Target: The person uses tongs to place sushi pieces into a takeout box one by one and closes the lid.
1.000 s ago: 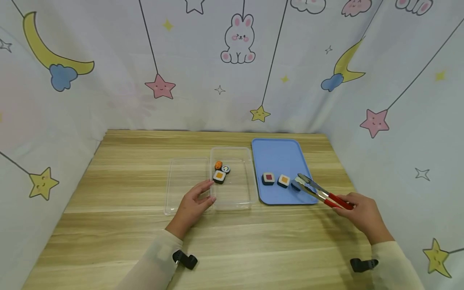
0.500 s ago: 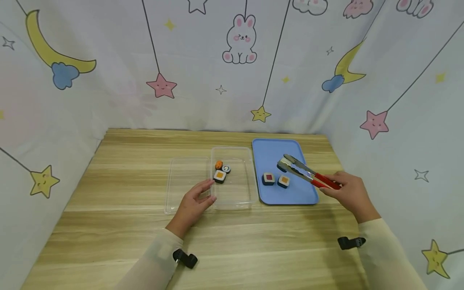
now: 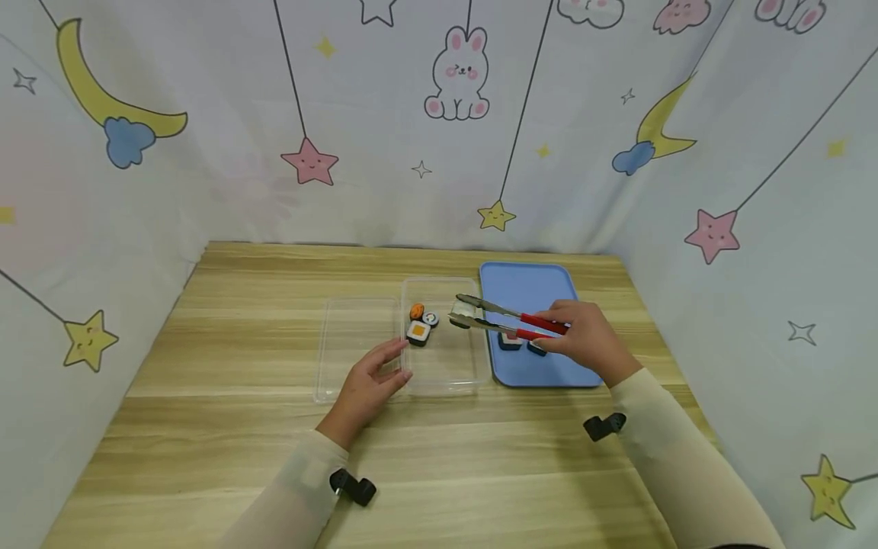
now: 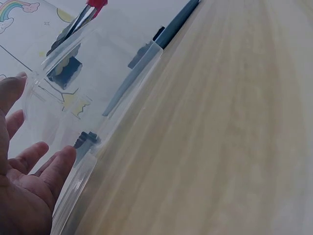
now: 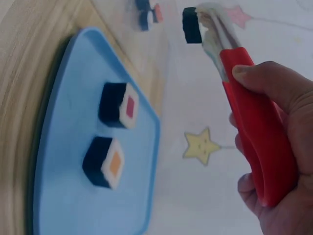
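Note:
My right hand [image 3: 586,339] grips red-handled tongs [image 5: 259,127]. Their metal tips pinch a toy sushi roll [image 5: 191,25] with a dark side, held over the right part of a clear plastic container [image 3: 446,377]. Inside that container, at its left, sit an orange-topped piece [image 3: 417,311], a small round roll [image 3: 430,319] and a square roll with an orange centre [image 3: 418,332]. My left hand [image 3: 366,389] rests at the container's left wall, fingers spread and loosely bent. On the blue tray [image 5: 63,161] lie a red-centred roll [image 5: 119,105] and an orange-centred roll [image 5: 104,162].
A clear lid-like tray [image 3: 357,309] lies left of the container, partly beneath my left hand. The blue tray stands close against the container's right side. Wooden table [image 3: 439,473] extends in front, and a white printed curtain [image 3: 370,213] hangs behind and at both sides.
My right hand has lifted the roll off the blue tray with the tongs and carried it left, above the container. The left hand has stayed in place.

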A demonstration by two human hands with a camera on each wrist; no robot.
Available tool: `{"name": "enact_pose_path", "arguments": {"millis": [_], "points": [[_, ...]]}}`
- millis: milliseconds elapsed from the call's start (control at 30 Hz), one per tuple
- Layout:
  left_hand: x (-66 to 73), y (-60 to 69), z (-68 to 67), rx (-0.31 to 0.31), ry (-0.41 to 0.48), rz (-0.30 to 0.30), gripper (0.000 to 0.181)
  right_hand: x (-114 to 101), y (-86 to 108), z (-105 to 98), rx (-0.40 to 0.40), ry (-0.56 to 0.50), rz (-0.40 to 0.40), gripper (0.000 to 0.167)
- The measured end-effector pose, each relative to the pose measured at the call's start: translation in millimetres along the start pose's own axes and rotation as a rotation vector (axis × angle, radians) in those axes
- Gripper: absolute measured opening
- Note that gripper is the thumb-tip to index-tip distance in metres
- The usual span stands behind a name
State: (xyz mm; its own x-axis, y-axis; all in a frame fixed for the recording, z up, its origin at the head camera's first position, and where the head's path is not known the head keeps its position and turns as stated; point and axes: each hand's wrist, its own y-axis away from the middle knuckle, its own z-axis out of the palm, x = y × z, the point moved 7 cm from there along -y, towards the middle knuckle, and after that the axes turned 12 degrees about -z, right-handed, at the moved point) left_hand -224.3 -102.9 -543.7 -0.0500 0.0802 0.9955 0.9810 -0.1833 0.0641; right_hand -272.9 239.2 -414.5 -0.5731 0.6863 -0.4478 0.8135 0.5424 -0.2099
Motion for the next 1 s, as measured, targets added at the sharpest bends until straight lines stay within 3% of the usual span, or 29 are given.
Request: {"name": "enact_pose_path", "arguments": {"millis": [367,800,1000], "points": [[-0.8,-0.9,-0.6,-0.004,0.008,-0.019,0.056,-24.8,-36.4,27.2,-0.145,0.124,-0.169,0.035],[0.1,-0.2,0.2,-0.012,0.005,-0.012,0.057,-33.3,-52.1,33.8,-0.243,0.127,-0.150,0.028],[-0.5,0.1,-0.1,-0.010,0.009,-0.012,0.056,-41.6,-58.0,35.1,-0.305,0.183,-0.131,0.026]]}}
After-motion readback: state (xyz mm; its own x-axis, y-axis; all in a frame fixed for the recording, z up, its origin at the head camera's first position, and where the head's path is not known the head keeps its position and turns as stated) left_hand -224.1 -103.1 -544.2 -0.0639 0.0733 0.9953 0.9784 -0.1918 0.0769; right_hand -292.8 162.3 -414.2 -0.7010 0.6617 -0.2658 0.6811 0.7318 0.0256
